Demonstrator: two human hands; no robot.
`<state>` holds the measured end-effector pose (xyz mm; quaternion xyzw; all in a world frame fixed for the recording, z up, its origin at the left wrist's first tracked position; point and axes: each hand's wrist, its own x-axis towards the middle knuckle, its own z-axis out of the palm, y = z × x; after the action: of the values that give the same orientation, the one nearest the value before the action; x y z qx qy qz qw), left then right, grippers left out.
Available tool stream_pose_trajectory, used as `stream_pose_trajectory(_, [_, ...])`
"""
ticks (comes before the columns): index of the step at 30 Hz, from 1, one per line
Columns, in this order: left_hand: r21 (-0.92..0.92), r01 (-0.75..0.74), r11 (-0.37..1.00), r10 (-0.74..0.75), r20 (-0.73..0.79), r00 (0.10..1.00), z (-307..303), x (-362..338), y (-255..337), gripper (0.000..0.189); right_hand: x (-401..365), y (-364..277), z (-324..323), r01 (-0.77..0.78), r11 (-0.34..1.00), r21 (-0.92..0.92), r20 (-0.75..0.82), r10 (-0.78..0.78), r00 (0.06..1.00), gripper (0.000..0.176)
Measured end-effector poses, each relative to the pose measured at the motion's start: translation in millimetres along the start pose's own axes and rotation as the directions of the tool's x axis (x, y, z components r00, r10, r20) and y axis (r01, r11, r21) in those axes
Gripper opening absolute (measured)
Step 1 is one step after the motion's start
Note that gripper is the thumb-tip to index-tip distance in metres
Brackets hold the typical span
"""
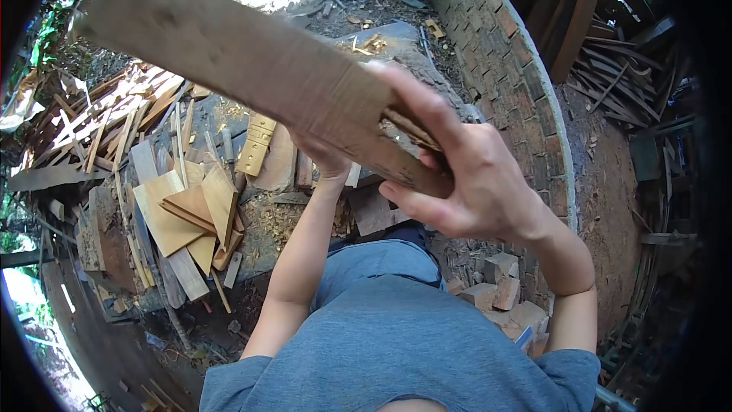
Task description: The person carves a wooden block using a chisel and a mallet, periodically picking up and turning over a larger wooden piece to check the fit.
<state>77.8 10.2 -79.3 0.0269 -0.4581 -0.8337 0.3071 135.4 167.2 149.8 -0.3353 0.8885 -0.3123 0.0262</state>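
Observation:
A long brown wooden board (252,61) is raised in front of me, slanting from the upper left down to the centre right. A narrow slot is cut in its right end. My right hand (465,160) is wrapped round that slotted end, fingers above and thumb below. My left hand (324,154) is behind and beneath the middle of the board; its fingers are hidden by the wood. Behind the board, a yellowish block with small holes (256,145) lies on the work surface.
Cut flat wood pieces (164,210) lie stacked at the left, near a pile of thin offcuts (141,111). A curved brick wall (511,69) runs along the right. Wood blocks (507,294) sit on the ground at my right side.

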Motion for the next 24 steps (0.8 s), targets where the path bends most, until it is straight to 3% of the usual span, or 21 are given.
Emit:
stream_pose_trajectory(1, [-0.094, 0.06, 0.994, -0.062, -0.018, 0.998, -4.6, 3.2, 0.9, 0.048, 2.0, -1.2, 1.3, -0.083, 0.991, -0.108, 0.154, 0.099, 0.983, 0.088])
stream_pose_trajectory(2, [-0.19, 0.119, 0.975, -0.126, -0.022, 0.992, -8.0, 7.7, 1.6, 0.047, 12.8, -2.8, 2.1, -0.121, 0.922, -0.367, 0.326, 0.25, 0.912, 0.091])
stream_pose_trajectory(5, [-0.488, 0.283, 0.825, -0.328, -0.006, 0.945, -11.3, 16.3, -11.1, 0.044, 15.5, -6.8, -1.0, -0.073, 0.967, -0.244, 0.251, 0.135, 0.958, 0.089])
stream_pose_trajectory(6, [-0.567, 0.197, 0.8, -0.251, -0.017, 0.968, -15.1, 12.6, -14.2, 0.048, 12.4, -5.1, 6.0, 0.045, 0.993, -0.106, 0.076, -0.037, 0.996, 0.088])
stream_pose_trajectory(7, [-0.567, 0.196, 0.8, -0.26, -0.033, 0.965, -19.9, 9.7, -16.6, 0.048, 12.1, -1.7, 11.7, 0.043, 0.994, -0.101, 0.093, -0.034, 0.995, 0.088])
stream_pose_trajectory(9, [-0.289, 0.031, 0.957, -0.085, -0.177, 0.98, -27.6, 10.2, -6.4, 0.05, 12.5, 0.8, 21.6, 0.024, 0.999, -0.046, 0.007, -0.023, 1.0, 0.087])
stream_pose_trajectory(10, [-0.132, -0.051, 0.99, 0.022, -0.21, 0.977, -25.3, 15.7, 4.7, 0.052, 20.7, 0.8, 18.7, -0.148, 0.961, -0.234, 0.25, 0.207, 0.946, 0.087])
stream_pose_trajectory(11, [0.022, -0.132, 0.991, 0.134, -0.215, 0.967, -19.4, 23.8, 14.7, 0.053, 20.9, 3.5, 20.4, -0.151, 0.961, -0.23, 0.234, 0.205, 0.95, 0.087])
stream_pose_trajectory(13, [0.305, -0.287, 0.908, 0.356, -0.203, 0.912, -6.1, 40.2, 20.2, 0.056, 21.9, 14.8, 20.4, -0.111, 0.972, -0.206, 0.235, 0.16, 0.959, 0.086])
stream_pose_trajectory(14, [0.637, -0.392, 0.663, 0.573, -0.096, 0.814, -21.9, 51.4, 10.6, 0.05, 20.5, 15.1, 18.1, -0.199, 0.962, -0.186, 0.259, 0.243, 0.935, 0.085])
stream_pose_trajectory(15, [0.64, -0.387, 0.664, 0.573, -0.103, 0.813, -22.2, 49.1, 13.2, 0.05, 15.6, 22.8, 22.1, -0.196, 0.962, -0.188, 0.266, 0.242, 0.933, 0.085])
stream_pose_trajectory(17, [0.244, -0.035, 0.969, 0.127, -0.372, 0.92, -16.6, 40.7, 28.7, 0.044, -1.1, 55.9, 41.8, -0.319, 0.943, 0.09, 0.083, 0.312, 0.946, 0.083])
stream_pose_trajectory(18, [0.215, -0.113, 0.97, 0.196, -0.414, 0.889, -6.0, 42.1, 33.7, 0.039, -7.7, 72.7, 49.9, -0.373, 0.92, 0.117, 0.08, 0.366, 0.927, 0.082])
stream_pose_trajectory(24, [0.253, -0.11, 0.961, 0.2, -0.365, 0.909, -4.4, 54.0, 29.3, 0.034, -52.5, 148.0, 109.2, -0.553, 0.833, -0.022, 0.045, 0.553, 0.832, 0.086])
